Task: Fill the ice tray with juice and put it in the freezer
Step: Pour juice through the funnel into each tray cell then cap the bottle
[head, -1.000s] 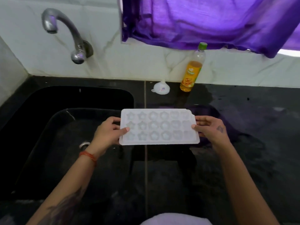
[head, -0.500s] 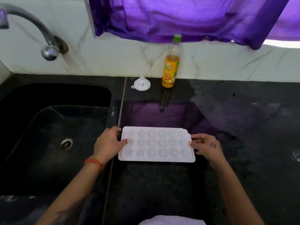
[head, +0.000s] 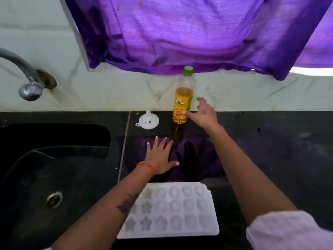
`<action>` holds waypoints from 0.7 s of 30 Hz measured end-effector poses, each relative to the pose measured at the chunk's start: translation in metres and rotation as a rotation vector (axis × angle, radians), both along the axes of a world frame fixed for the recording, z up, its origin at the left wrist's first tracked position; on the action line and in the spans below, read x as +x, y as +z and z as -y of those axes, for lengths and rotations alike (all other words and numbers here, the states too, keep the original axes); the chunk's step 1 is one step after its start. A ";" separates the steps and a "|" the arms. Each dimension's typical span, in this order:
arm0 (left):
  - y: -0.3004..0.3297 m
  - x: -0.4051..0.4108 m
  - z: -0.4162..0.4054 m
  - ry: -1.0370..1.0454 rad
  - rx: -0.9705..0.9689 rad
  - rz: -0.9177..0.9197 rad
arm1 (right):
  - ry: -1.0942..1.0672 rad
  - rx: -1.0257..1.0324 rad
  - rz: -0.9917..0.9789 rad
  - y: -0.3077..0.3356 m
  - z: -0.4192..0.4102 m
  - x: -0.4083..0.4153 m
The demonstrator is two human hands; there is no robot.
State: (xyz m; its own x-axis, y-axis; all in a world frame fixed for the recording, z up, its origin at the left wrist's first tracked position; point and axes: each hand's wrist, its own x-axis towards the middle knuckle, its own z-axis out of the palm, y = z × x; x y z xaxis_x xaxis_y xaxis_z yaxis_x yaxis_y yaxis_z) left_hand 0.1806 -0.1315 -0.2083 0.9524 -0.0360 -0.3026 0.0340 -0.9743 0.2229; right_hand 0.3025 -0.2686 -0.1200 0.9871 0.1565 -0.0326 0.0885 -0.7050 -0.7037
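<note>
Reaching toward the back wall, the right hand has its fingers spread and loose, and its thumb tip looks to touch the juice bottle low on the label. It holds nothing. The bottle stands upright on the black counter, right against the white wall. It has a green cap on top and is partly full of orange juice.

The left hand is flat with its fingers straight and spread, low over the counter. I cannot tell if it touches. It holds nothing. An orange band goes round its wrist.

The white ice tray lies flat on the counter, near the front edge. Its little cups show no juice. The left arm crosses over the tray's left corner and hides some cups.

A small white funnel sits mouth down just left of the bottle. The black sink is on the left, with a tap above it. A purple curtain hangs over the wall behind the bottle.
</note>
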 end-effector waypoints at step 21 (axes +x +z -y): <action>0.022 -0.022 0.000 0.270 -0.888 0.225 | -0.053 0.214 0.130 -0.020 0.015 -0.082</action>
